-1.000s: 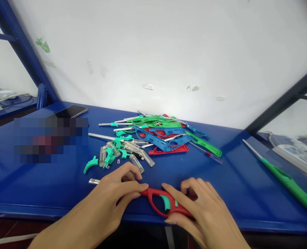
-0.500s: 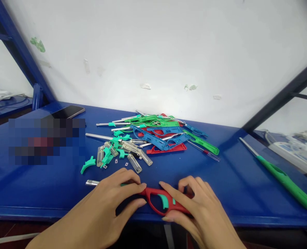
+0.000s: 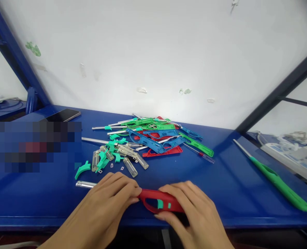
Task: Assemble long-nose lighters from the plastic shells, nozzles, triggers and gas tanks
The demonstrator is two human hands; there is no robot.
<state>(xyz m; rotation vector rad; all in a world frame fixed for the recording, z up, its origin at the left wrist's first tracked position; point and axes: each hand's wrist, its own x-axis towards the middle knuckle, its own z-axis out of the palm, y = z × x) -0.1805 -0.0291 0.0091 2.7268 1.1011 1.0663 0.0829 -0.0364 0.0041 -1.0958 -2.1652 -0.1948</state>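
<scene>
Has tilted the red lighter (image 3: 153, 193) since the earlier frame, gripping neck with left hand (image 3: 106, 204), handle with right hand (image 3: 196, 207), near the table's (image 3: 220, 186) front edge, with trigger (image 3: 160, 204) and tube (image 3: 84, 184) apparently fitted but shells (image 3: 145, 141) and clear tanks (image 3: 130, 167) loose beyond.

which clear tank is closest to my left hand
The clear tank just beyond your left hand, closest to the table's front edge; the other tanks lie farther back.

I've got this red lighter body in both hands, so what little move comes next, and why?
Probably squeeze the red casing gently with your right hand: the teal trigger shows in place, and your left hand pinches the narrow end.
</scene>
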